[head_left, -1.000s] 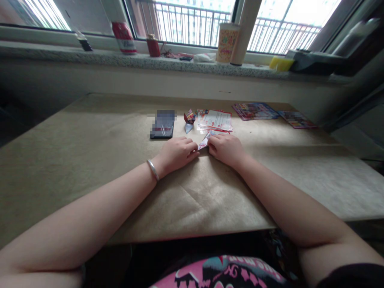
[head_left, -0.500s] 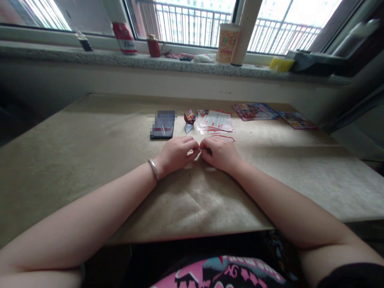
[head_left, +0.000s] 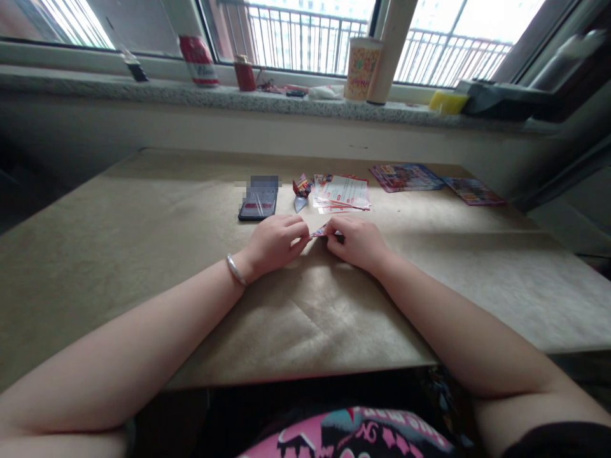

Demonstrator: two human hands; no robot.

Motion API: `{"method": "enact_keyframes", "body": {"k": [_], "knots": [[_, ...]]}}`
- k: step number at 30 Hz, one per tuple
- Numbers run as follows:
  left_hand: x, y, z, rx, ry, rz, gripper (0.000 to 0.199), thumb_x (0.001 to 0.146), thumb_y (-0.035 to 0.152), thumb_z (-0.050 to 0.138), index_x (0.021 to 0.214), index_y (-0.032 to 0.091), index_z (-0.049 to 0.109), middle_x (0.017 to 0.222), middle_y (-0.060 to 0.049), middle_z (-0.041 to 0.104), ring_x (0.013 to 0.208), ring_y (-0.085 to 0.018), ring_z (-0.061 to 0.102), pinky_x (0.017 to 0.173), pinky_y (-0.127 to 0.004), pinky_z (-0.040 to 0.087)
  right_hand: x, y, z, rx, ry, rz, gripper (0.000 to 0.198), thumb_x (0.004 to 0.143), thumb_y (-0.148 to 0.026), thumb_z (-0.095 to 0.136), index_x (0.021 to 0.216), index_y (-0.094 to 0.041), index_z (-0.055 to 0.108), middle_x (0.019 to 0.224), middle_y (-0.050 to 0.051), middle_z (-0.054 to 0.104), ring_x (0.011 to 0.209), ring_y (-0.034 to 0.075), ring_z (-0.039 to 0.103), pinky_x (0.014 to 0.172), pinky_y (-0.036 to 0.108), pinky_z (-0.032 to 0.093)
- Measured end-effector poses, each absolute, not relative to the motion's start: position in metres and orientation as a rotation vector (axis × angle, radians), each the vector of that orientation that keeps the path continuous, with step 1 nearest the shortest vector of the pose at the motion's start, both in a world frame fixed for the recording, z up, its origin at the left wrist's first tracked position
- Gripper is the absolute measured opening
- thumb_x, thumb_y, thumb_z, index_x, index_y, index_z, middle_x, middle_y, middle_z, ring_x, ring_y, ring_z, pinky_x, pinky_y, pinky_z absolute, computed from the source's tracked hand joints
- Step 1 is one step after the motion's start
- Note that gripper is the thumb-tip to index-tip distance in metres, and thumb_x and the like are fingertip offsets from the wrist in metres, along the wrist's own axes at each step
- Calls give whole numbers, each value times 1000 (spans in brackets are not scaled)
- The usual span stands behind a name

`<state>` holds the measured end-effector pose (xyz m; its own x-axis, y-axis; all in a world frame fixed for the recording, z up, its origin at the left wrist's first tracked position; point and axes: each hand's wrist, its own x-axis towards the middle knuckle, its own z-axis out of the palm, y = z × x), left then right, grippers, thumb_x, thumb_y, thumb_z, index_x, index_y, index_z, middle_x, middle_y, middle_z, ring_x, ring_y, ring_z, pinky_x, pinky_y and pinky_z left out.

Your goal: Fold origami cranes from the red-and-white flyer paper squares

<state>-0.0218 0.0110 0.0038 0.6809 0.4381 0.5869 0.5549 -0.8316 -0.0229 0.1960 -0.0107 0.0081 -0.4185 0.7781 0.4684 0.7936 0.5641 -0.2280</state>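
Observation:
Between my two hands, just above or on the tabletop, is a small piece of folded printed paper [head_left: 319, 233], white and red with some blue. My left hand [head_left: 278, 243] pinches its left tip between thumb and fingers. On the other side my right hand [head_left: 359, 243] has its thumb and fingers closed on the paper's right part, which they mostly hide. Beyond the hands stands a folded paper figure [head_left: 301, 187] with a grey point and a colourful top. Beside it lies a pile of printed paper sheets [head_left: 344, 192], white with red edges.
A smartphone [head_left: 259, 200] lies left of the folded figure on the beige table [head_left: 119, 254]. Two groups of colourful printed cards [head_left: 410, 177] lie at the back right. On the windowsill are a red can [head_left: 199, 62], a paper cup [head_left: 361, 69] and a yellow object [head_left: 447, 102].
My hands have drawn slightly apart, the left one moving left, so the folded paper now shows between them. The red-edged strip behind my right hand is no longer visible.

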Motion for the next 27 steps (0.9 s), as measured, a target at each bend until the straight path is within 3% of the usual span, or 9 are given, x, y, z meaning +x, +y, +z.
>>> {"method": "enact_keyframes", "body": {"k": [14, 27], "knots": [[-29, 16, 2, -2622, -1062, -1026, 22, 93, 28, 52, 77, 17, 62, 81, -4, 65, 71, -15, 58, 66, -27, 44, 225, 8, 1, -1333, -2063, -37, 7, 77, -24, 57, 80, -24, 64, 79, 0, 71, 68, 16, 62, 62, 27, 42], [-31, 18, 2, -2571, -1223, -1041, 20, 93, 28, 52, 78, 18, 62, 80, -4, 63, 70, -16, 56, 67, -29, 44, 240, 12, 3, -1363, -1966, 60, 6, 80, -27, 56, 79, -24, 60, 79, 0, 69, 72, 16, 64, 69, 30, 52]]}}
